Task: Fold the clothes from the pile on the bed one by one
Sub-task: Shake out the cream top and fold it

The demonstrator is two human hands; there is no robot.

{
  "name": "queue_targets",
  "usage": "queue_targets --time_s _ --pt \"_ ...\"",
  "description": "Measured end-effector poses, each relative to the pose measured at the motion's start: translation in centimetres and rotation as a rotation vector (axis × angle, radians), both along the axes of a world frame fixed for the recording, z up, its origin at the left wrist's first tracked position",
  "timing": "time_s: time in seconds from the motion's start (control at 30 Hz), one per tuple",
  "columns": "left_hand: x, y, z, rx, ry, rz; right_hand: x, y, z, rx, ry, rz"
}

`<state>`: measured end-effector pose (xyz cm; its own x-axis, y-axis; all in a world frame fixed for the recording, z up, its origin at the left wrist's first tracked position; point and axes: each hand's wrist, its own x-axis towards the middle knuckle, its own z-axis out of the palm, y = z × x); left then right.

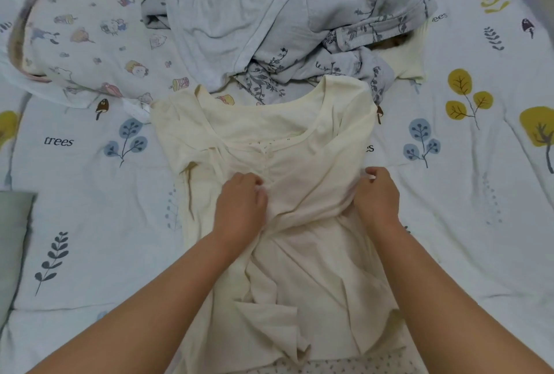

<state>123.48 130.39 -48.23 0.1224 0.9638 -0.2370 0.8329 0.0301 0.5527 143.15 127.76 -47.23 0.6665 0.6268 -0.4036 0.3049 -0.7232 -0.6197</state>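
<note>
Cream garment (269, 140): laid out mid-bed, neckline away from the viewer, hem toward the near edge. Soft thin knit, gathered stitching at the centre front, deep creases running across the lower half, left sleeve tucked loosely inward. Likely to drag and bunch if pulled unevenly.

Left hand (241, 203): grip curled, pinching a fold of cloth near the garment's middle.

Right hand (377, 197): grip curled, pinching the right side edge at about the same height.

Step in hand, by judgement: gathering the waist line for a crosswise fold, or lifting to smooth. Not yet folded. Next move calls for both pinches to travel together, cloth kept taut between them, creases in the lower half flattened first.

Pile (314, 14): beyond the neckline, touching it; a plain pale grey piece on top of a grey floral print (359, 32). A cartoon-print piece (90, 32) to the left, apart from the rest.

Bed (479, 194): white cover printed with leaves and the word "trees". Grey-green cushion (13, 238) at the left margin.
</note>
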Motion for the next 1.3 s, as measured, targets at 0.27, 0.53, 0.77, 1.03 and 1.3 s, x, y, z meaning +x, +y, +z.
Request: queue_targets --time_s 0.27,0.53,0.77,1.03,1.3 --pt "7.8 5.4 -1.0 -0.313 -0.291 -0.072 -0.2 2.5 -1.7 0.204 0.072 0.104" --pt "4.1 6.3 -0.6 -0.034 -0.222 0.289 -0.6 0.9 -2.1 0.105 -0.054 0.168" --pt "6.5 9.5 0.6 0.086 -0.260 0.086 -1.0 2.0 -2.0 0.006 -0.058 0.243" --pt "11.2 14.4 2.5 -0.033 -0.468 -0.078 2.8 2.4 -1.8 0.045 -0.222 0.072" --pt "11.4 14.1 0.9 -0.168 -0.333 -0.178 1.4 3.0 -2.0 0.126 -0.276 0.244"
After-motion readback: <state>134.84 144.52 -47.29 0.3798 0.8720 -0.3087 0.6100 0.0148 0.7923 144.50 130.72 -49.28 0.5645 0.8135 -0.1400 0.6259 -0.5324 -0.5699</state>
